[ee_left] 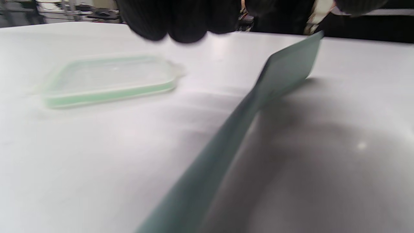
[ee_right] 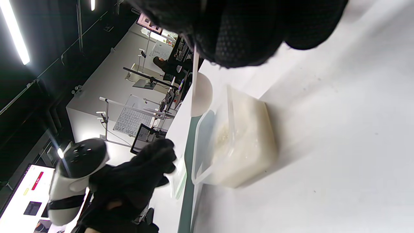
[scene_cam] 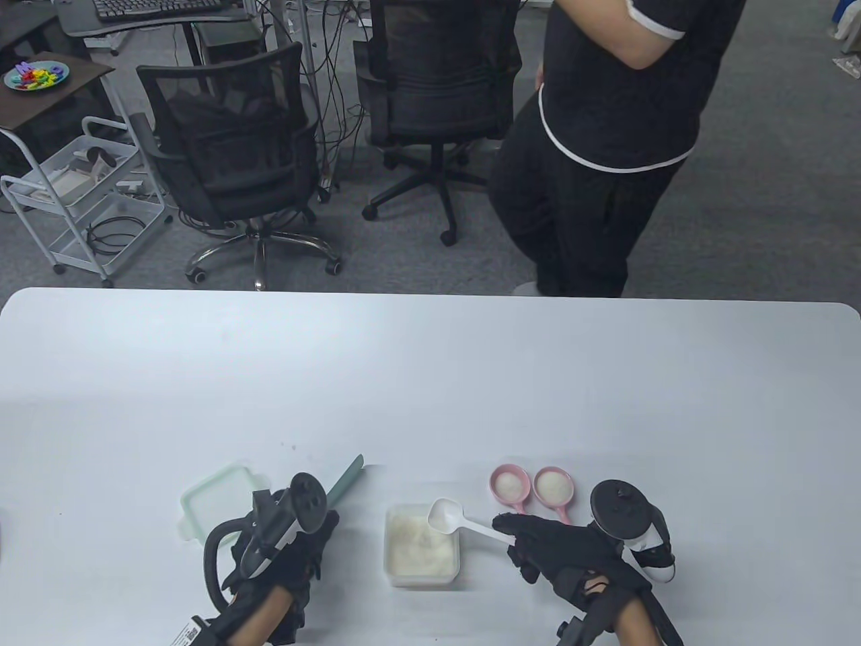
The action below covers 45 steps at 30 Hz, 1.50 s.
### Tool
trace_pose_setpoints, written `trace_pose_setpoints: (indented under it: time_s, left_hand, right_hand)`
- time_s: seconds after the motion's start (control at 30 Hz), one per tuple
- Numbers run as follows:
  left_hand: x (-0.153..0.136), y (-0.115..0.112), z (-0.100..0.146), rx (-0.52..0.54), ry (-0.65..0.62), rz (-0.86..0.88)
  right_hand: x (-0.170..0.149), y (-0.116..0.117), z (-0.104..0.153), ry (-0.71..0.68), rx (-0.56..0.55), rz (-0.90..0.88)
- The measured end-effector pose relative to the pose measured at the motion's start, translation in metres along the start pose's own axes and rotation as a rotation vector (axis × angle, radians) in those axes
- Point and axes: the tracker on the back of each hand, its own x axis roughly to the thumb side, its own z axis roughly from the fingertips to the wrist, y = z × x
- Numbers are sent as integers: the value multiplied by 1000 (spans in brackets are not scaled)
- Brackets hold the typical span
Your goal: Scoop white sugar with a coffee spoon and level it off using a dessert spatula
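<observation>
A clear tub of white sugar [scene_cam: 421, 550] stands near the table's front edge; it also shows in the right wrist view [ee_right: 237, 142]. My right hand [scene_cam: 538, 538] grips the handle of a white coffee spoon [scene_cam: 449, 518], whose empty bowl hangs over the tub's far right corner [ee_right: 200, 94]. My left hand [scene_cam: 296, 552] holds the grey-green dessert spatula [scene_cam: 346, 478] by its handle, left of the tub; its blade [ee_left: 288, 71] points away and up, just above the table.
Two pink spoons [scene_cam: 509, 486] [scene_cam: 554, 488] heaped with sugar lie right of the tub, close to my right hand. The tub's green-rimmed lid [scene_cam: 218, 498] [ee_left: 110, 79] lies flat to the left. A person stands beyond the table's far edge [scene_cam: 430, 293].
</observation>
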Motion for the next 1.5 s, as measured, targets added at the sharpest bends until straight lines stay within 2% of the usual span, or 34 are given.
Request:
trace_pose_setpoints:
  time_s: [0.07,0.17,0.27,0.43,0.57,0.63,0.73,0.87,1.0,1.37,1.5]
  left_hand:
    - [4,3,4,60,-51,-7]
    - [11,3,8,87,-140,-49]
    - [17,-2,9,36,-158,-86]
    - [18,-4,8,19,-163,-100]
    - [17,-6,6,-9,-165,-95]
    - [17,-8,5,-30,-166,-95]
    - [17,-9,5,-53,-163,-103]
    - [17,-9,5,-77,-159,-110]
    - [18,-9,6,-99,-154,-119]
    - [18,-8,6,-123,-140,-123]
    - [18,-8,6,-129,-138,-119]
  right_hand:
    - [0,0,0,1,0,2]
    - [0,1,-1,6,8,10]
    - [0,2,-2,9,16,20]
    - [0,3,-3,8,10,38]
    - [0,-6,1,-4,-89,29]
    - [-2,-15,5,16,-188,16]
    - [-6,-28,12,83,-302,66]
    - [-9,-36,17,209,-390,217]
    - [-9,-34,17,281,-408,321]
    - [2,-23,14,277,-442,448]
    - [4,-22,15,251,-445,441]
